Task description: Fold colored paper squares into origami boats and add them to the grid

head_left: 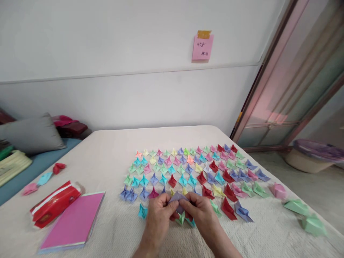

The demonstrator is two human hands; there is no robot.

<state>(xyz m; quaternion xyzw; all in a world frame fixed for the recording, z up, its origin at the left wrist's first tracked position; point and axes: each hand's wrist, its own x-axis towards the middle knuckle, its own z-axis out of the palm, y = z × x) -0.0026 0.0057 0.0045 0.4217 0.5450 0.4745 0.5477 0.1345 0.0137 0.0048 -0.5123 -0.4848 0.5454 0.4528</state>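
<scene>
Both hands meet at the front middle of the cloth-covered table, pinching a folded piece of lavender paper (177,196) between thumbs and fingers. My left hand (158,215) grips its left side and my right hand (198,211) its right side, with the thumbs close together on the near face. Beneath and beyond them stand rows of small folded paper boats (192,180) in red, blue, green, pink, yellow and purple. Some boats under the hands are partly hidden. A cyan paper boat (143,211) lies just left of my left hand; a red one (228,209) sits right of my right hand.
At the left, a red packet (55,204) overlaps a stack of coloured paper topped with magenta (72,224). Loose folded papers lie along the left edge, and green ones (313,224) near the right edge. A bin (311,154) stands on the floor at right; a wall rises behind.
</scene>
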